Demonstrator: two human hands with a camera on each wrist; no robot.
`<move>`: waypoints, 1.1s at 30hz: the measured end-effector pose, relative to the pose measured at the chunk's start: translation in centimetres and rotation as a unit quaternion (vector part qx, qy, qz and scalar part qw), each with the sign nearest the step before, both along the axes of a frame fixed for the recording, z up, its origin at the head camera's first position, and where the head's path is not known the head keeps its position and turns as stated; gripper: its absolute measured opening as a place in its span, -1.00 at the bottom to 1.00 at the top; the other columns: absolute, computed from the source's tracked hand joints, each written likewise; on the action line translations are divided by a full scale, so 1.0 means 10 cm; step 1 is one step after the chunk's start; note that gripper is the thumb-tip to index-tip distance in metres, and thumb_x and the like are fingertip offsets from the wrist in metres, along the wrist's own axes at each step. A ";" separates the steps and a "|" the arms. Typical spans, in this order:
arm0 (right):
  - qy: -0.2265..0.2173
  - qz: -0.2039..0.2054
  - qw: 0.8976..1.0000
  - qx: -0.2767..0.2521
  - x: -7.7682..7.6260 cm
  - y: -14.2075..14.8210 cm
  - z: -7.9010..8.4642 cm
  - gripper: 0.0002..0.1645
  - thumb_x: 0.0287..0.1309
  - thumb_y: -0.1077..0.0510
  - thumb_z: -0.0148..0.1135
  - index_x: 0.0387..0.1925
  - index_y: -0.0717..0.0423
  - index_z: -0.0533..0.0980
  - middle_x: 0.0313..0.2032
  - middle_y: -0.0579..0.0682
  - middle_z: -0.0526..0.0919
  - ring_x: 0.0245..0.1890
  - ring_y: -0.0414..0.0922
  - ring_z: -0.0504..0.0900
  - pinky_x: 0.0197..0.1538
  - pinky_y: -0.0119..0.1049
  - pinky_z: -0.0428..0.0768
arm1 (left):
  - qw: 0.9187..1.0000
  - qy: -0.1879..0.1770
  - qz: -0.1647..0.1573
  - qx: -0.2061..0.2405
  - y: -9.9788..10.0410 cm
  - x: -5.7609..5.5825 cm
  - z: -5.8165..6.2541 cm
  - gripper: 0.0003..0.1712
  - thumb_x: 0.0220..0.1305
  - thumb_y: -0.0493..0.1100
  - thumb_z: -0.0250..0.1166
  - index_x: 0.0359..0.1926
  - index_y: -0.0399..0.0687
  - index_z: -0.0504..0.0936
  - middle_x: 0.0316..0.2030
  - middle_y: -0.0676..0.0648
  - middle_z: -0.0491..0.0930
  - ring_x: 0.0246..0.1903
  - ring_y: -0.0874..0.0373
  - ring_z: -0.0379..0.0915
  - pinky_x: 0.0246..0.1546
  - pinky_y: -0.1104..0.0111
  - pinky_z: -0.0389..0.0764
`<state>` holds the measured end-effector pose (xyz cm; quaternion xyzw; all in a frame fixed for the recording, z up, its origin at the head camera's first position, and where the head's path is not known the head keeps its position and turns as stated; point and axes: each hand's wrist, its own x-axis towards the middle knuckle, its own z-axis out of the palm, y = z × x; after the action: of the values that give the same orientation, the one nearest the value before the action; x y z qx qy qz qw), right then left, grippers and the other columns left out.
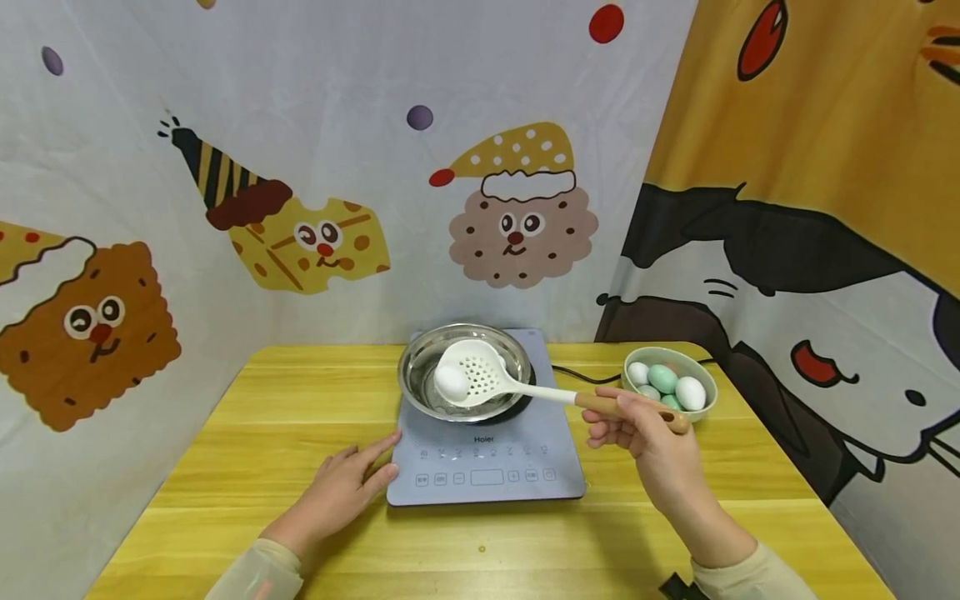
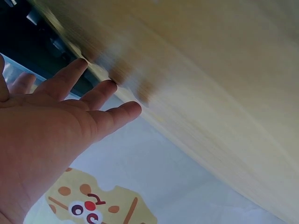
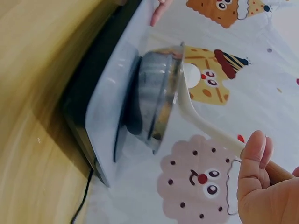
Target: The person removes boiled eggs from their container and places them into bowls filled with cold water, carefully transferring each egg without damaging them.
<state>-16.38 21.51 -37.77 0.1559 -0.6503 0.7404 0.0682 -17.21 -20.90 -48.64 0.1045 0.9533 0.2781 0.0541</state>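
My right hand (image 1: 652, 442) grips the wooden handle of a white skimmer (image 1: 551, 393), thumb and fingers around it. On the skimmer's perforated head lies a white egg (image 1: 452, 382), raised above a steel pot (image 1: 411, 385). That pot stands on a grey induction cooker (image 1: 487, 461); its inside is partly covered by the skimmer. In the right wrist view the egg (image 3: 191, 75) shows above the pot's rim. My left hand (image 1: 337, 492) lies with fingers extended, fingertips at the cooker's left edge. The left wrist view shows those fingers (image 2: 112, 119) close against the table.
To the right of the cooker, a pale green bowl (image 1: 632, 397) holds several white and green eggs (image 1: 663, 378). A black cable (image 1: 585, 377) runs from the cooker past the bowl. Printed cloth (image 1: 337, 100) hangs behind the wooden table (image 1: 315, 392).
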 end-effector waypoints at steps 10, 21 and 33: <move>0.021 0.019 0.998 -0.054 0.06 0.33 0.20 -0.54 0.72 0.25 -0.16 0.16 0.39 0.65 -0.17 0.11 0.89 -0.34 -0.10 0.86 -0.16 -0.23 0.86 | 1.000 0.001 0.001 -0.001 0.00 0.01 0.01 -0.32 0.64 0.33 0.05 0.65 0.37 0.30 0.48 -0.13 0.52 0.48 -0.62 0.23 0.46 -0.59 0.06; 0.020 -0.082 0.995 -0.046 0.22 0.82 0.23 -0.56 0.72 0.20 -0.09 0.20 0.39 0.64 -0.12 0.15 0.89 -0.30 -0.05 0.88 -0.16 -0.24 0.85 | 1.000 0.003 -0.006 -0.003 0.02 0.03 0.06 -0.33 0.64 0.31 0.06 0.64 0.35 0.32 0.48 -0.12 0.53 0.46 -0.65 0.23 0.44 -0.60 0.09; -0.018 -0.253 0.961 -0.107 0.26 1.54 0.17 -0.67 0.62 0.16 0.13 0.09 0.27 0.72 -0.21 0.09 0.90 -0.36 -0.08 0.89 -0.30 -0.29 0.84 | 0.996 0.061 -0.039 -0.043 0.00 0.01 0.10 -0.34 0.63 0.25 0.12 0.60 0.19 0.40 0.62 -0.09 0.31 0.55 -0.63 0.07 0.47 -0.61 -0.02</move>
<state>-13.83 36.89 -36.08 -0.0352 -0.5869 0.7667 0.2579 -17.15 -20.88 -47.68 0.1558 0.9610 0.2281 0.0115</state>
